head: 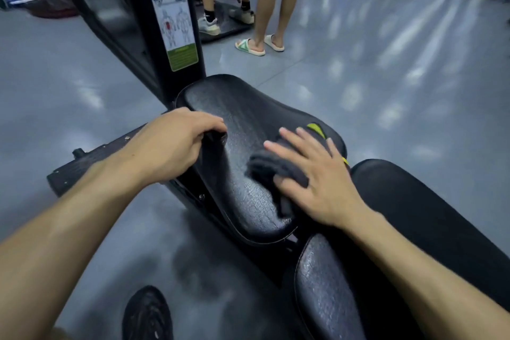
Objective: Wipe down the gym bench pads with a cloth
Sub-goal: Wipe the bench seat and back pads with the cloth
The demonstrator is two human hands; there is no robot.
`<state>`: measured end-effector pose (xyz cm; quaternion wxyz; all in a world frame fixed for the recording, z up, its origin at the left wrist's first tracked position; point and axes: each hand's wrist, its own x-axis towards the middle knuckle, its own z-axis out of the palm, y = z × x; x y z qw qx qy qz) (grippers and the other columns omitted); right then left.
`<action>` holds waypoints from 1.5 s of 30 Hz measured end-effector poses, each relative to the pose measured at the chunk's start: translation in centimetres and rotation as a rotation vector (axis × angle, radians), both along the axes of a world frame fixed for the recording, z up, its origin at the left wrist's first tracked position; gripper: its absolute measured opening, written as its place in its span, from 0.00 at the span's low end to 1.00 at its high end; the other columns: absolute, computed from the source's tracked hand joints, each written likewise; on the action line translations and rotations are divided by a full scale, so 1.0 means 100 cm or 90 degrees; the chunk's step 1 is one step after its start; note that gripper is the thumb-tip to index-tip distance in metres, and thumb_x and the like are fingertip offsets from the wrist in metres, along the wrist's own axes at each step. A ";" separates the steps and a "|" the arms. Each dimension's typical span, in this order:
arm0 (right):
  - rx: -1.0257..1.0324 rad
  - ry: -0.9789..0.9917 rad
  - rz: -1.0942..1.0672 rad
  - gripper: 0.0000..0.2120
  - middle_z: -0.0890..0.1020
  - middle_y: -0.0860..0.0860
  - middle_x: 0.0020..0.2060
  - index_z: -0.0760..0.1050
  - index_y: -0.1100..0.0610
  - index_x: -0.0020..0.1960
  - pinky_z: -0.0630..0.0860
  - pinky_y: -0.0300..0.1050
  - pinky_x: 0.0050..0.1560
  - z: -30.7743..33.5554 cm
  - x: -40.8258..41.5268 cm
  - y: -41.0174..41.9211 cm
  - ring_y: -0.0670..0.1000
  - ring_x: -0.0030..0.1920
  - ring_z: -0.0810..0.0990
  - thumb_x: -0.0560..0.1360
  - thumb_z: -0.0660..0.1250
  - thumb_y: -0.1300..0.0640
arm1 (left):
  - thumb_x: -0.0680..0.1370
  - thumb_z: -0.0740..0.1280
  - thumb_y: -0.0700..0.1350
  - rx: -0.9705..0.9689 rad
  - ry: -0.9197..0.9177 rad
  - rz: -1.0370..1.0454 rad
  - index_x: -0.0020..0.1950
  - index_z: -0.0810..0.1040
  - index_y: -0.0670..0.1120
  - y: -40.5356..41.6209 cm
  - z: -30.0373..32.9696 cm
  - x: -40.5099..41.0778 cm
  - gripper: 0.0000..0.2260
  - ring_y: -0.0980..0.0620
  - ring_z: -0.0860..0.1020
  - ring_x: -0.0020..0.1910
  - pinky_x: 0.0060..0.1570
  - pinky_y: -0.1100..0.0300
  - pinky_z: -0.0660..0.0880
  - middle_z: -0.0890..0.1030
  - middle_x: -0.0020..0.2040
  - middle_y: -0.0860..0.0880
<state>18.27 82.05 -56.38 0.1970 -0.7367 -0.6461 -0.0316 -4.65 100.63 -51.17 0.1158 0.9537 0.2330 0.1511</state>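
The black seat pad (234, 107) of the gym bench lies in the middle of the head view. My left hand (176, 143) grips the pad's left edge, with fingers curled over it. A dark grey cloth (276, 168) with a yellow-green trim lies bunched on the pad's right part. My right hand (317, 176) presses flat on the cloth with fingers spread. A second black pad (325, 284) continues toward me at the lower right, and my right forearm crosses above it.
The black machine frame post (171, 22) with an exercise sticker rises behind the pad. Two people's legs (265, 8) stand on the grey floor beyond. A metal footplate (91, 157) sticks out at left. My dark shoe (147, 315) is at the bottom.
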 end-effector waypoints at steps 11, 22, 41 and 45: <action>0.017 -0.080 0.065 0.34 0.61 0.45 0.81 0.62 0.34 0.78 0.46 0.75 0.75 0.000 -0.061 0.027 0.53 0.82 0.54 0.72 0.60 0.33 | 0.79 0.60 0.31 -0.037 -0.023 0.005 0.68 0.80 0.52 0.000 -0.008 -0.019 0.23 0.51 0.70 0.73 0.70 0.51 0.70 0.74 0.74 0.56; -0.069 0.041 -0.087 0.29 0.56 0.43 0.82 0.58 0.31 0.78 0.44 0.71 0.77 0.039 -0.031 0.116 0.51 0.83 0.49 0.79 0.59 0.34 | 0.79 0.58 0.32 -0.064 -0.024 0.142 0.75 0.71 0.53 0.004 -0.011 -0.037 0.28 0.50 0.70 0.74 0.71 0.47 0.70 0.68 0.78 0.56; -0.030 -0.003 0.035 0.27 0.79 0.48 0.64 0.76 0.39 0.64 0.62 0.67 0.71 0.059 -0.077 0.237 0.57 0.69 0.72 0.71 0.56 0.31 | 0.76 0.54 0.29 -0.156 -0.294 0.378 0.78 0.64 0.54 0.018 0.003 -0.047 0.33 0.56 0.79 0.60 0.63 0.60 0.73 0.80 0.64 0.56; -0.039 0.091 -0.051 0.28 0.81 0.52 0.60 0.75 0.43 0.61 0.73 0.62 0.62 0.060 -0.036 0.231 0.60 0.62 0.76 0.71 0.52 0.30 | 0.76 0.53 0.29 -0.164 -0.251 0.364 0.78 0.64 0.53 0.016 0.004 -0.053 0.33 0.54 0.78 0.61 0.67 0.54 0.74 0.80 0.66 0.54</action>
